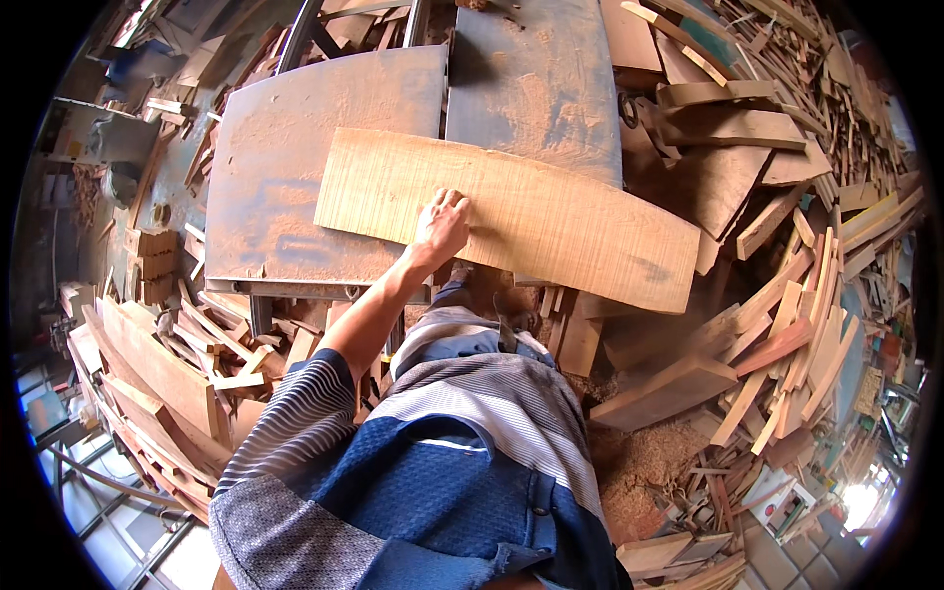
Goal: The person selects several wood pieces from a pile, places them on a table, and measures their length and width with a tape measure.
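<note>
A wide, pale wooden board (pixel 570 216) lies aslant across a metal worktable, its right end reaching past the table's edge. At the board's near edge, left of its middle, is my left hand (pixel 442 224). Its fingers are curled and closed on the wood, knuckles up. The table has a left metal plate (pixel 324 108) and a right metal plate (pixel 536 74), both dusted with sawdust and parted by a narrow gap. My right hand does not show anywhere.
Stacked planks (pixel 162 379) stand at the lower left. A thick wood block (pixel 664 391) and piles of offcuts (pixel 787 344) crowd the right side. Sawdust (pixel 649 472) covers the floor to my right. Curved wood pieces (pixel 728 128) lie beyond the table's right edge.
</note>
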Demonstrator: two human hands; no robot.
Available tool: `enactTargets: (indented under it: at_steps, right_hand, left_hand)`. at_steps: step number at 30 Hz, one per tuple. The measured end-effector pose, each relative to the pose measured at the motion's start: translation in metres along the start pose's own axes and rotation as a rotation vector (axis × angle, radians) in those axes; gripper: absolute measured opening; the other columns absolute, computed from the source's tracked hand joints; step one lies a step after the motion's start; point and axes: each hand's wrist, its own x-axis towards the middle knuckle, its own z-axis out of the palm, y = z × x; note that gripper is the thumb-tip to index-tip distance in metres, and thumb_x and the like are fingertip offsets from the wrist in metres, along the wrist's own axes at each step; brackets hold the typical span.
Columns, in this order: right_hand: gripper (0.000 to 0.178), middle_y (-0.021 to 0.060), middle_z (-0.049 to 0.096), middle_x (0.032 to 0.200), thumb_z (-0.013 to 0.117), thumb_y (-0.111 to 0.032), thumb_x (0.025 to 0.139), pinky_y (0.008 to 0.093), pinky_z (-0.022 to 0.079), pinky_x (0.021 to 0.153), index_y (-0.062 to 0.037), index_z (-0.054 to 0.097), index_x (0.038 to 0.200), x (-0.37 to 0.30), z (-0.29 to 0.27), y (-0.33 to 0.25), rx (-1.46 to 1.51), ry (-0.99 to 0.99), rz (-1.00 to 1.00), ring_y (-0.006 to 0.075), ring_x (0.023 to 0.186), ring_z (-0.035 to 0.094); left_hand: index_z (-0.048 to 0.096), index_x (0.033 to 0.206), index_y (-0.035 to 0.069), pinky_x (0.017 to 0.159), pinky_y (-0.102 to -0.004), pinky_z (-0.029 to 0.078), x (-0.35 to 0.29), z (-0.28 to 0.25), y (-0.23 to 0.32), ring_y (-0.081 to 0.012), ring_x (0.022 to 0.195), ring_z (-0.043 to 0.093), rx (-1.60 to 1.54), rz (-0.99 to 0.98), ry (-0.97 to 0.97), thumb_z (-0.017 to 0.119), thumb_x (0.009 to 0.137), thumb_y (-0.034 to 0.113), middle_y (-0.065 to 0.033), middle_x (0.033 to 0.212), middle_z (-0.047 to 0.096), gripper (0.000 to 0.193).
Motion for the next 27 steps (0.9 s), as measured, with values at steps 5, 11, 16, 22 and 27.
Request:
enactTargets:
  at_steps: [5, 11, 16, 22, 27]
  right_hand:
    - [0.044, 0.0155, 0.068, 0.091, 0.064, -0.041, 0.092, 0.039, 0.048, 0.073, -0.0022, 0.067, 0.112, -0.001, 0.001, 0.001, 0.002, 0.013, 0.0, 0.0238, 0.083, 0.064]
    - [0.044, 0.0159, 0.068, 0.09, 0.064, -0.042, 0.092, 0.0393, 0.048, 0.072, -0.0025, 0.067, 0.111, -0.003, 0.005, 0.003, 0.012, 0.033, -0.002, 0.0242, 0.083, 0.064]
    - [0.043, 0.0162, 0.068, 0.09, 0.064, -0.042, 0.091, 0.0395, 0.048, 0.072, -0.0028, 0.067, 0.11, -0.002, 0.008, 0.006, 0.023, 0.048, -0.017, 0.0246, 0.082, 0.064]
    - [0.043, 0.0166, 0.068, 0.089, 0.064, -0.042, 0.091, 0.0398, 0.048, 0.071, -0.0031, 0.067, 0.109, 0.007, 0.017, 0.017, 0.042, 0.073, -0.075, 0.025, 0.082, 0.065]
    - [0.043, 0.0169, 0.067, 0.088, 0.065, -0.043, 0.091, 0.0401, 0.048, 0.071, -0.0034, 0.067, 0.108, 0.023, 0.04, 0.038, 0.194, 0.156, -0.311, 0.0254, 0.082, 0.065]
  left_hand:
    - [0.065, 0.101, 0.003, 0.093, -0.0493, 0.05, -0.002, -0.007, 0.003, -0.0369, 0.119, 0.054, -0.035, 0.016, 0.009, 0.065, 0.08, 0.011, -0.0156, 0.118, 0.061, 0.022]
    - [0.067, 0.104, 0.005, 0.102, -0.0456, 0.047, 0.001, -0.006, 0.005, -0.0367, 0.122, 0.054, -0.018, -0.006, -0.047, 0.07, 0.079, 0.011, -0.0138, 0.122, 0.061, 0.026]
    - [0.067, 0.103, 0.004, 0.1, -0.0445, 0.047, 0.005, -0.009, 0.004, -0.0357, 0.119, 0.056, -0.015, -0.013, -0.071, 0.071, 0.078, 0.011, -0.0139, 0.12, 0.063, 0.026]
    - [0.069, 0.104, 0.004, 0.1, -0.0437, 0.047, 0.003, -0.012, 0.006, -0.0353, 0.118, 0.057, -0.02, 0.009, -0.059, 0.072, 0.078, 0.01, -0.0133, 0.121, 0.063, 0.028]
    - [0.069, 0.099, 0.006, 0.094, -0.0476, 0.05, 0.002, -0.011, 0.009, -0.0349, 0.118, 0.055, -0.032, 0.011, -0.002, 0.071, 0.077, 0.009, -0.0117, 0.121, 0.063, 0.022]
